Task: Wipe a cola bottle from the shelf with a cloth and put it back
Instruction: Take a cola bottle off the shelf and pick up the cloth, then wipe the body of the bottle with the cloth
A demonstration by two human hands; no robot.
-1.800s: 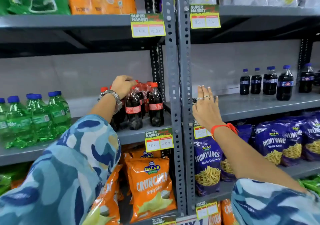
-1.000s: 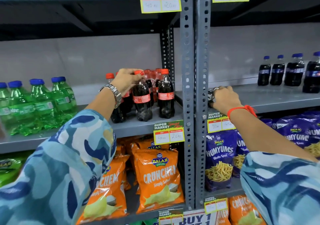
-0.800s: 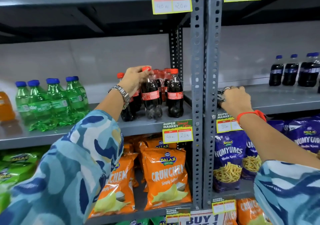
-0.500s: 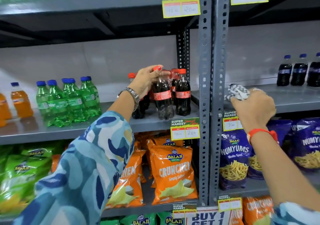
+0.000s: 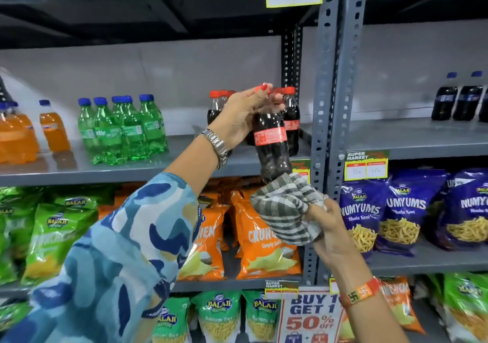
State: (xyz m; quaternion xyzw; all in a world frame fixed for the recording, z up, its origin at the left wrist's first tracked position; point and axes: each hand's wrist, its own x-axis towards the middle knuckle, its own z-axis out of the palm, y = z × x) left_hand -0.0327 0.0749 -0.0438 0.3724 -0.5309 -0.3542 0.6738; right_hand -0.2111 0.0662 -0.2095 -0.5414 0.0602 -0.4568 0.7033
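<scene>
A small cola bottle [image 5: 271, 142] with a red label and red cap hangs in front of the grey shelf [image 5: 158, 169], lifted clear of it and slightly tilted. My left hand [image 5: 241, 116] grips it by the neck and cap. A bunched grey-and-white checked cloth [image 5: 286, 212] is held in my right hand [image 5: 328, 230] and presses against the bottle's base from below. Other cola bottles [image 5: 290, 120] stand on the shelf behind the lifted one.
Green soda bottles [image 5: 124, 128] and orange ones [image 5: 34, 134] stand to the left on the same shelf. A grey perforated upright [image 5: 331, 105] rises just right of the bottle. Dark blue-capped bottles [image 5: 456, 97] are at the far right. Snack bags fill the lower shelves.
My left hand lifted the cola bottle off the shelf toward me. My right hand picked the cloth up from the right shelf and brought it down-left under the bottle's base.
</scene>
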